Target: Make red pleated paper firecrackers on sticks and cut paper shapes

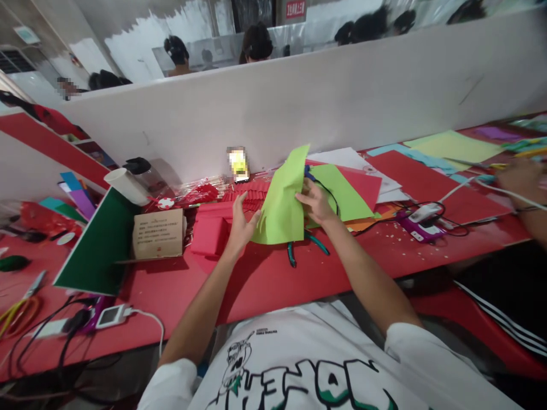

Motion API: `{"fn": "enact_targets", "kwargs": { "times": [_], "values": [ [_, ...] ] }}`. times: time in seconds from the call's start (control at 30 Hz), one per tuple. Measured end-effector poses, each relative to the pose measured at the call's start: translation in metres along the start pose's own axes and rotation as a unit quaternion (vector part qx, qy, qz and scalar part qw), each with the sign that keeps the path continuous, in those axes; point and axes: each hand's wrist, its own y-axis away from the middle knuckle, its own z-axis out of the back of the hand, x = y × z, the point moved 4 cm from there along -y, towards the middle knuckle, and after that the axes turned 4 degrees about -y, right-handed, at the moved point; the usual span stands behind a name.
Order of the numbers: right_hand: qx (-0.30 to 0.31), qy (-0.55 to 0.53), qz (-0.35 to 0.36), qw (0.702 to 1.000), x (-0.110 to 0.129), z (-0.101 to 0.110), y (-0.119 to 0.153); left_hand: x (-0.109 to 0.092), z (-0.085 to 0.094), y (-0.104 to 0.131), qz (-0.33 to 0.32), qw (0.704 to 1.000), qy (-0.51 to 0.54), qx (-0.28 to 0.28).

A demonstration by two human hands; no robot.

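A bent lime-green paper sheet (280, 208) stands raised above the red table in front of me. My right hand (316, 204) grips it along its right edge, fingertips on the paper. At its lower left edge is my left hand (244, 226), fingers apart, with the thumb close to or touching the sheet. Teal-handled pliers (292, 254) lie under the sheet, their head hidden. Another lime-green sheet (342, 193) lies flat behind my right hand. Folded red paper (209, 236) sits just left of my left hand.
To the left stand a dark green board (100, 245), a cardboard box (158, 234) and a white cup (126, 185). A lit phone (239, 165) leans on the partition (299, 102). Right are red sheets (440, 182), a purple power strip (421, 228) and another person's hand (521, 176).
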Motion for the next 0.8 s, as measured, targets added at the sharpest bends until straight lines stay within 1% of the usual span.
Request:
{"fn": "enact_targets", "kwargs": {
  "times": [0.07,0.1,0.13,0.17,0.2,0.23,0.27,0.3,0.37,0.4,0.47,0.53,0.63,0.67,0.7,0.8],
  "values": [
    [0.019,-0.066,-0.020,0.997,0.002,0.004,0.005,0.005,-0.005,0.004,0.078,0.993,0.092,0.003],
    [0.023,-0.079,-0.022,0.996,0.003,0.006,0.007,0.007,-0.009,0.007,0.121,0.982,0.143,0.017],
    [0.024,-0.080,-0.025,0.996,0.002,0.008,0.007,0.009,-0.014,0.009,0.160,0.967,0.191,0.044],
    [0.022,-0.070,-0.030,0.997,0.000,0.008,0.005,0.008,-0.019,0.011,0.189,0.951,0.232,0.076],
    [0.012,-0.049,-0.035,0.998,-0.003,0.008,0.002,0.007,-0.023,0.013,0.204,0.938,0.261,0.102],
    [-0.002,-0.021,-0.040,0.999,-0.007,0.009,-0.002,0.005,-0.024,0.014,0.205,0.933,0.274,0.112],
    [-0.022,0.013,-0.041,0.999,-0.010,0.009,-0.007,0.002,-0.023,0.013,0.193,0.939,0.266,0.102],
    [-0.043,0.048,-0.038,0.997,-0.012,0.009,-0.011,0.000,-0.019,0.012,0.171,0.954,0.237,0.073],
    [-0.080,0.110,-0.020,0.990,-0.013,0.011,-0.017,-0.006,-0.008,0.008,0.102,0.984,0.142,-0.016],
    [-0.090,0.133,-0.008,0.987,-0.012,0.012,-0.019,-0.010,-0.002,0.006,0.066,0.992,0.098,-0.054],
    [-0.095,0.152,0.014,0.984,-0.008,0.015,-0.018,-0.015,0.006,0.003,0.012,0.994,0.053,-0.099],
    [-0.065,0.131,0.005,0.989,-0.005,0.017,-0.015,-0.017,0.011,0.000,-0.011,0.991,0.064,-0.118],
    [0.034,0.074,-0.045,0.996,-0.003,0.013,-0.010,-0.017,0.017,-0.002,-0.013,0.987,0.097,-0.130],
    [0.050,0.071,-0.049,0.995,-0.002,0.012,-0.008,-0.018,0.019,-0.003,-0.012,0.986,0.103,-0.129],
    [0.050,0.082,-0.042,0.994,-0.001,0.011,-0.008,-0.019,0.020,-0.003,-0.011,0.987,0.106,-0.124],
    [0.002,0.150,0.005,0.989,0.001,0.008,-0.009,-0.022,0.023,-0.003,-0.010,0.988,0.109,-0.112]
  ]
}}
